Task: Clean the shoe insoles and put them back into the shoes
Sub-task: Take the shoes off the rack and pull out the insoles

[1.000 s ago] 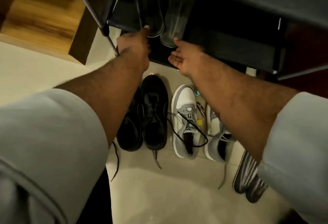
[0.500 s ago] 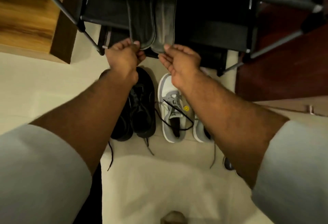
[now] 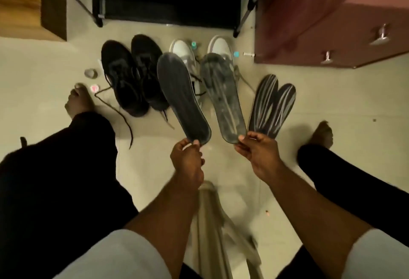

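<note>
1. The left hand (image 3: 188, 159) is raised in front of the body, just left of the right hand, its thumb and curled fingers pinching the heel end of a dark grey flat foam insole (image 3: 182, 97).
2. The right hand (image 3: 257, 153) is at about the same height, its thumb and fingers pinching the heel end of a second, scuffed grey insole (image 3: 222, 96).
3. Both forearms are bare and reach forward from pale rolled-up sleeves (image 3: 115, 254), converging slightly toward the hands.
4. The legs, in black trousers (image 3: 55, 179), are spread wide to either side of the arms.
5. A bare left foot (image 3: 77, 100) is planted far left of the left hand; a bare right foot (image 3: 322, 133) is planted to the right of the right hand.
</note>
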### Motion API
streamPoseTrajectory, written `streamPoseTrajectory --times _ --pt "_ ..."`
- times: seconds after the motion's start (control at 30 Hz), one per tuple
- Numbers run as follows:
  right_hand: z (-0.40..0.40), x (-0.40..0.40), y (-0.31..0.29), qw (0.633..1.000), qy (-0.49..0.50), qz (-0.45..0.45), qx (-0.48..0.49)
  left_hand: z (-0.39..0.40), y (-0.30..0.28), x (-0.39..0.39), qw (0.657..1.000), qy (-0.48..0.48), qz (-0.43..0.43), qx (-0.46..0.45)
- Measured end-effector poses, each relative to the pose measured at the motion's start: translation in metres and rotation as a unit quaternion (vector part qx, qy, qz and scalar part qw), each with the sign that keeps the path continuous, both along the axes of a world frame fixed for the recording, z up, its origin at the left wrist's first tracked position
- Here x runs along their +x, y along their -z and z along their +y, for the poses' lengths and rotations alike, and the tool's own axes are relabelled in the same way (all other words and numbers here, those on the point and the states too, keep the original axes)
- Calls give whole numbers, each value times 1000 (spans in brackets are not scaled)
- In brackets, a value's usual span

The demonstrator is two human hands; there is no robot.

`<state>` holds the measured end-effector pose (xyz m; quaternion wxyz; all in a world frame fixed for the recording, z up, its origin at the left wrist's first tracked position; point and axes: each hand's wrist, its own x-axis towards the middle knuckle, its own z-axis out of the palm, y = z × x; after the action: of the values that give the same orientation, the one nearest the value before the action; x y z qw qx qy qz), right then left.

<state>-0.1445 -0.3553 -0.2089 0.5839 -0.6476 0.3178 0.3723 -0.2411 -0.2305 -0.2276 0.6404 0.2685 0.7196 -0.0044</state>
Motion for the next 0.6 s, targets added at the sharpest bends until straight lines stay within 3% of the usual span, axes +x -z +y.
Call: streamPoseTrajectory --times 0.2,0.33,0.6 --pt "-53 -48 36 991 -55 84 -87 -66 23 -41 985 35 137 -95" --pt "-52 -43 68 983 -71 98 -135 -72 54 -37 975 42 179 -123" --pt "-85 -38 134 972 -149 129 -130 -75 112 -66 954 30 246 -169"
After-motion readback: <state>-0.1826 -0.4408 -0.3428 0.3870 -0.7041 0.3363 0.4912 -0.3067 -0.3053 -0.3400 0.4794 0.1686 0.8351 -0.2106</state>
